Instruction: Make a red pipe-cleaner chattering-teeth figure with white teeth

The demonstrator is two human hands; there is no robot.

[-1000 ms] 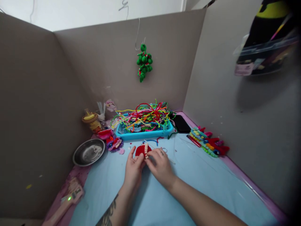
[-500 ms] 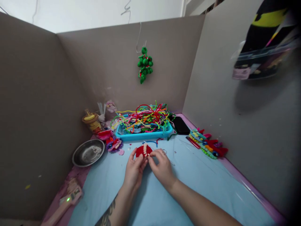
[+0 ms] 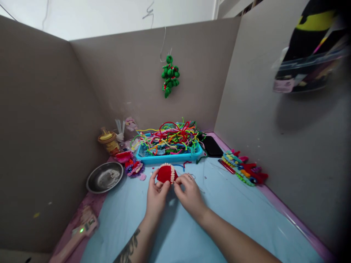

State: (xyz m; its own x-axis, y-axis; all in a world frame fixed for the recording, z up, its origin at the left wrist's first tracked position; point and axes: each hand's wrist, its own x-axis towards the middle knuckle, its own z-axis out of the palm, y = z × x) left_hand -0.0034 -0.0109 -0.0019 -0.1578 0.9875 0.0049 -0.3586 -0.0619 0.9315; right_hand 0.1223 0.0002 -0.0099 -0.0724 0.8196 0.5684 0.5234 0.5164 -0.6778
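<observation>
A red crochet piece [image 3: 164, 174] with a cream braided edging [image 3: 172, 174] is held up in both hands over the table's middle. My left hand [image 3: 157, 191] grips its left side and lower edge, thumb in front and fingers behind. At the lower right corner, by the end of the cream edging, my right hand [image 3: 188, 190] is closed in a pinch. Whatever small part lies between those fingertips is mostly covered. A thin looped thread or wire [image 3: 193, 176] shows just beyond the right hand.
Behind the hands stands a blue tray [image 3: 164, 159] heaped with colourful yarn pieces. To the left are a metal bowl [image 3: 94, 179] with small white bits, crocheted pieces [image 3: 134, 168] and a pink glue gun [image 3: 79, 233]. A black phone [image 3: 213, 147], red pen [image 3: 227, 166] and crocheted fish [image 3: 251, 173] lie right.
The red crochet piece has turned, so more of its red face shows and the cream edging now curves over the top and down its right side. Both hands still hold it.
</observation>
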